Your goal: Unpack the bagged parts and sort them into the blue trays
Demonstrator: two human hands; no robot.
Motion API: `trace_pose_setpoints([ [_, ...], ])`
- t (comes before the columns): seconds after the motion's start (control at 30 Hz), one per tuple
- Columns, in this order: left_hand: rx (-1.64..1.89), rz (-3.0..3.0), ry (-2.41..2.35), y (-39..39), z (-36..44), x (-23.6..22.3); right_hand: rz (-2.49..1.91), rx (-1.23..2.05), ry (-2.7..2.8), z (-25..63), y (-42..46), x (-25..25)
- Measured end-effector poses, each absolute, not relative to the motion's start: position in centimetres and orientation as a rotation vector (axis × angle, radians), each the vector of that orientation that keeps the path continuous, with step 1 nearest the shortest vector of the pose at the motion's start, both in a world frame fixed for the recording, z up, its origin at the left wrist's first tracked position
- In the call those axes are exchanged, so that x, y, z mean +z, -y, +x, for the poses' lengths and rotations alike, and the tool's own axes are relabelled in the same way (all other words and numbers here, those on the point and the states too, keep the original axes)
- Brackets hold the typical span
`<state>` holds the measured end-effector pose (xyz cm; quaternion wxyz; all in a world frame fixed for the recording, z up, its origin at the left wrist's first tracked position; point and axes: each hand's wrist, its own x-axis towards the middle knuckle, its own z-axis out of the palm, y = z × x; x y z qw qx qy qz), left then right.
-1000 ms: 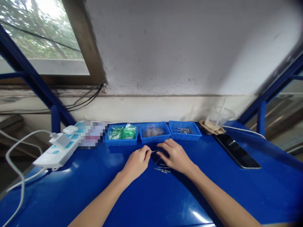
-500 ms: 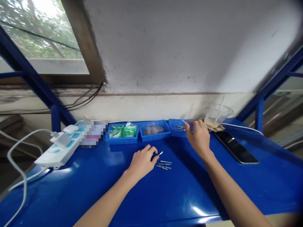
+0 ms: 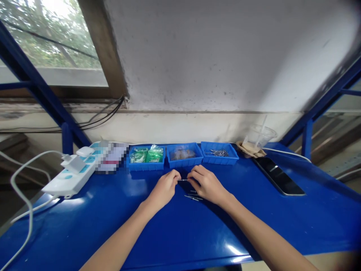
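Note:
Both hands meet above the middle of the blue tabletop (image 3: 158, 233). Between their fingertips lies a thin metal blind rivet (image 3: 183, 180), held roughly level. My left hand (image 3: 167, 185) pinches its left end, and my right hand (image 3: 207, 182) is closed at its right end. Several loose blind rivets (image 3: 192, 197) lie on the table just below, partly covered by my right hand. Behind my right hand stands a blue bin (image 3: 221, 160) holding a heap of such rivets (image 3: 220, 153).
Left of the rivet bin are a blue bin (image 3: 184, 162) with clear bags and another (image 3: 146, 166) with green bags. A white power strip (image 3: 67, 180) with cables stands left. At right lie a phone (image 3: 279, 176) and a plastic cup (image 3: 261, 135) on brown paper.
My right hand has come from the rivet bin to the middle and meets my left hand. The rivet in my left hand has turned level, and my left hand has shifted slightly left.

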<state>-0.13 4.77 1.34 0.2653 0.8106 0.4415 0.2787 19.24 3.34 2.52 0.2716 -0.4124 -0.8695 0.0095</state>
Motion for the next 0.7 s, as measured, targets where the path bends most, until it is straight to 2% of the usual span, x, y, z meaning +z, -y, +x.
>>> trace_pose_setpoints([
  [0.27, 0.842, 1.995, -1.213, -4.2, 0.9, 1.9, -1.095, -0.123, 2.333, 20.3, -3.4, 3.8],
  [0.43, 0.680, 2.160, -1.164, -3.4, 1.4, 1.8, -1.616, -0.455, 1.642, 25.1, -5.4, 4.0],
  [0.5, 0.609, 2.297, -1.150, -3.1, 1.7, 1.7, -1.760, -0.499, 1.531, 26.6, -5.9, 3.7],
  [0.6, 0.556, 2.424, -1.163, -2.9, 2.1, 1.6, -1.738, -0.384, 1.634, 26.2, -5.7, 3.1],
  [0.7, 0.599, 2.404, -1.226, -3.1, 2.0, 1.8, -1.507, -0.090, 1.874, 23.5, -4.7, 3.1],
])
